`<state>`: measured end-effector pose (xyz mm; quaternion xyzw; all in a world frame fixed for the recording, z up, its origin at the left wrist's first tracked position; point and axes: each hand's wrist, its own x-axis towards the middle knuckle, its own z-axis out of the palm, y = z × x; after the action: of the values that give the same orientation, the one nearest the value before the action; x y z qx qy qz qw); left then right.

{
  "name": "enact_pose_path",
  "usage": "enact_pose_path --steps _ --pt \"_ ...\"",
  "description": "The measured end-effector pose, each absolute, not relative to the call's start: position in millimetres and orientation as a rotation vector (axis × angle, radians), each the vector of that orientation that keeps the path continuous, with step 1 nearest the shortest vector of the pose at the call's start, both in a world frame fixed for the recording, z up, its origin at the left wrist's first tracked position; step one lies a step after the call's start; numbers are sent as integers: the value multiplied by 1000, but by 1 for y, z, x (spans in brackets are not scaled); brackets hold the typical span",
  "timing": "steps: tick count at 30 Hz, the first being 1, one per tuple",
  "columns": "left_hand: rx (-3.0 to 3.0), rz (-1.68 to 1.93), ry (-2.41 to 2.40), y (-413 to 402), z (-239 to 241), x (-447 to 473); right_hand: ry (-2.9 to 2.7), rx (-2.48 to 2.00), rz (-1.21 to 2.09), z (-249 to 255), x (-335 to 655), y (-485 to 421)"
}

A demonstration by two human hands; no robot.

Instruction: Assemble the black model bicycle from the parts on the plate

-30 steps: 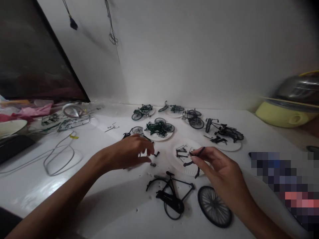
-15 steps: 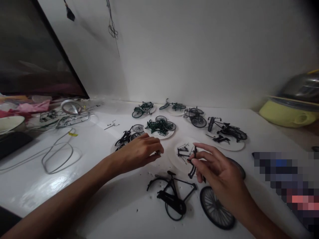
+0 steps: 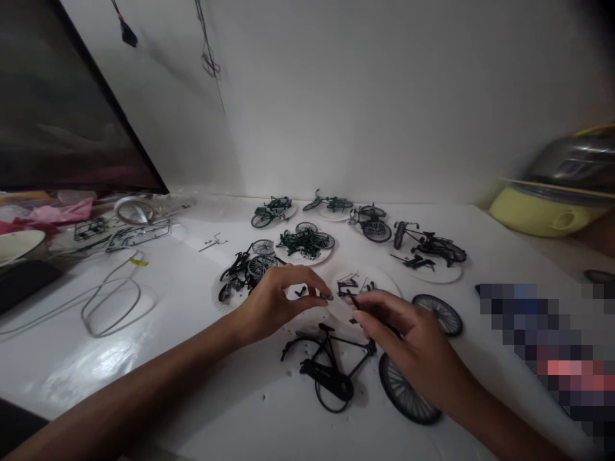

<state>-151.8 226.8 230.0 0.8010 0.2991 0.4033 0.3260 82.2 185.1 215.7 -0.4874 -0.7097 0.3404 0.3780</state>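
My left hand (image 3: 276, 298) pinches a small piece (image 3: 327, 296) between thumb and fingertips; it is too small to name. Close by on the right, my right hand (image 3: 406, 326) grips a slim black model bicycle fork (image 3: 352, 299), its lower part hidden by the fingers. The two held parts are near each other but apart. Below the hands lies a black model bicycle frame (image 3: 343, 386) with saddle, chain case and rear mudguard. One spoked wheel (image 3: 408, 394) is partly covered by my right hand, and a second wheel (image 3: 438, 314) lies beyond it.
A paper plate (image 3: 391, 282) with small black parts sits behind my hands. Further back, plates carry green bicycle parts (image 3: 307, 243) and black model bicycles (image 3: 432, 246). Leftward are a grey cable (image 3: 137, 301), a tape roll (image 3: 134, 210) and a screen (image 3: 62, 102). A yellow-green pot (image 3: 533, 214) stands right.
My hands have come closer together. The fork in my right hand has turned from upright to slanting, and the small piece in my left hand now shows at the fingertips.
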Motion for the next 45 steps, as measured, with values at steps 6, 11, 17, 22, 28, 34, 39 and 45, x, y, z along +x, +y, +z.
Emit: enact_pose_path --steps 6,11,17,22,28,34,39,45 --pt "2003 1117 723 218 223 -144 -1917 -1220 880 219 80 181" --pt "2012 1144 763 216 223 -143 -1907 -1250 881 218 79 181" --pt "2024 1176 706 217 222 -141 -1932 -1192 844 220 77 182" --pt "2030 1150 721 215 220 -141 -1929 -1227 837 220 76 182" --pt "2096 1121 690 218 219 -143 -1892 -1275 893 220 76 183" --pt "2352 1098 686 216 219 -144 -1850 -1297 1104 222 77 183" --pt "2430 1052 663 217 218 -145 -1805 -1252 1188 219 76 182" --pt "2557 996 755 225 221 -153 -1840 -1294 941 217 77 186"
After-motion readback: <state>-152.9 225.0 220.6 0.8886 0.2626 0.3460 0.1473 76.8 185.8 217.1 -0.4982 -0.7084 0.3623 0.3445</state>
